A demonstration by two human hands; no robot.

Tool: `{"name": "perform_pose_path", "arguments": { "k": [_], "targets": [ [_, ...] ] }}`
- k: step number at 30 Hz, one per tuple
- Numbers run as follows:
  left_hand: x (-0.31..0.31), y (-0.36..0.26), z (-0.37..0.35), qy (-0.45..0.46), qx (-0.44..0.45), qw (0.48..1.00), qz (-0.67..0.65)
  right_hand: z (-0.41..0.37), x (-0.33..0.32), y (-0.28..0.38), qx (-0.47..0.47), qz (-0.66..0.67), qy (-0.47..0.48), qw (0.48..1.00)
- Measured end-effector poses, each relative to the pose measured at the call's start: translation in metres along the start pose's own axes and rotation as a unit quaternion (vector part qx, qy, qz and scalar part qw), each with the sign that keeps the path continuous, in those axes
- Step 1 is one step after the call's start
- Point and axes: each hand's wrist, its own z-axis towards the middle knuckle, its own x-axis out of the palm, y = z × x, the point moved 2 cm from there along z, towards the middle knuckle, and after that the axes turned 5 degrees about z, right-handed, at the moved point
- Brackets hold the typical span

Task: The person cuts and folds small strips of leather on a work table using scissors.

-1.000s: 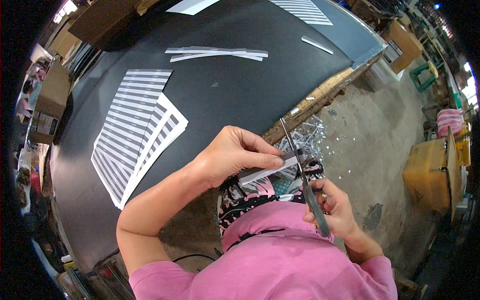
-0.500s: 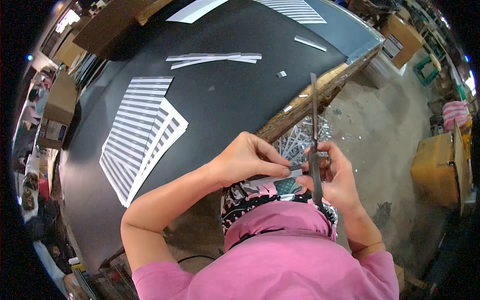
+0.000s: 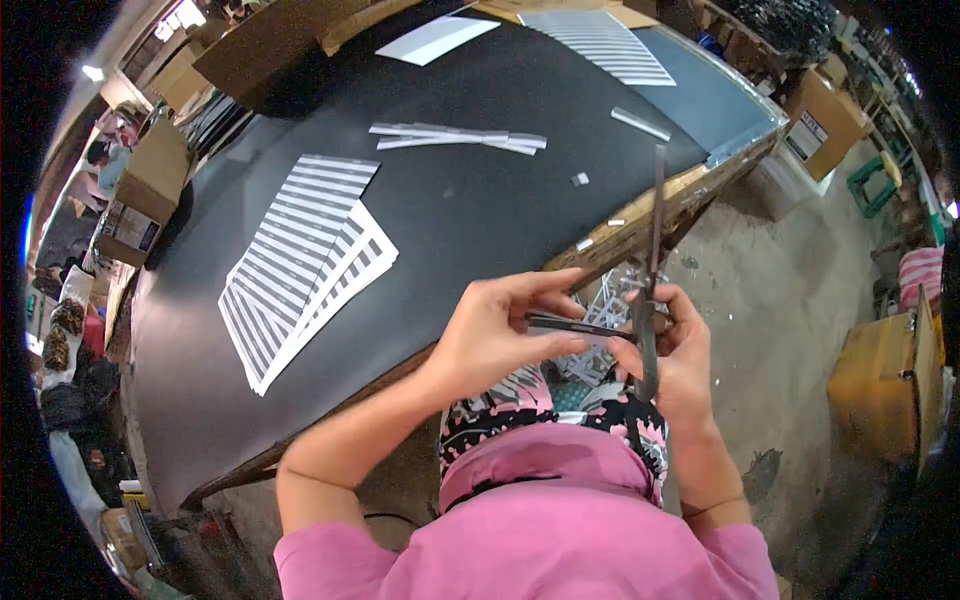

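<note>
One dark strip (image 3: 580,326) spans the gap between the left hand (image 3: 490,332) and the right hand (image 3: 683,350), above the lap (image 3: 510,400). Left thumb and index finger stand apart about its end; whether the other fingers grip it cannot be told. The right hand is closed around the scissors (image 3: 647,352), blades pointing away from the body. On the table (image 3: 500,220) lie striped sheets (image 3: 312,225) and, farther off, crossed strips (image 3: 457,137).
</note>
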Motion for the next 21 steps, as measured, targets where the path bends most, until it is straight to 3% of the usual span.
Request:
{"name": "perform_pose_path", "arguments": {
  "k": [2,4,7,12,17,21],
  "targets": [
    [0.012,0.009,-0.006,-0.071,-0.002,0.983,-0.17,0.002,-0.001,-0.003,-0.043,0.002,-0.017,0.999],
    [0.029,0.013,-0.008,-0.091,0.002,0.966,-0.241,0.001,-0.002,-0.006,-0.076,0.053,-0.062,0.994],
    [0.052,0.025,0.006,-0.147,-0.002,0.863,-0.484,0.001,0.004,-0.012,-0.092,0.108,-0.072,0.987],
    [0.066,0.017,0.014,-0.13,0.026,0.857,-0.499,0.002,0.004,-0.013,-0.14,0.119,-0.114,0.976],
    [0.065,0.017,0.025,-0.181,0.049,0.843,-0.505,-0.001,0.006,-0.019,-0.16,0.079,-0.125,0.976],
    [0.073,0.021,0.027,-0.189,0.018,0.838,-0.511,-0.002,0.007,-0.023,-0.166,0.087,-0.137,0.973]
  ]
}}
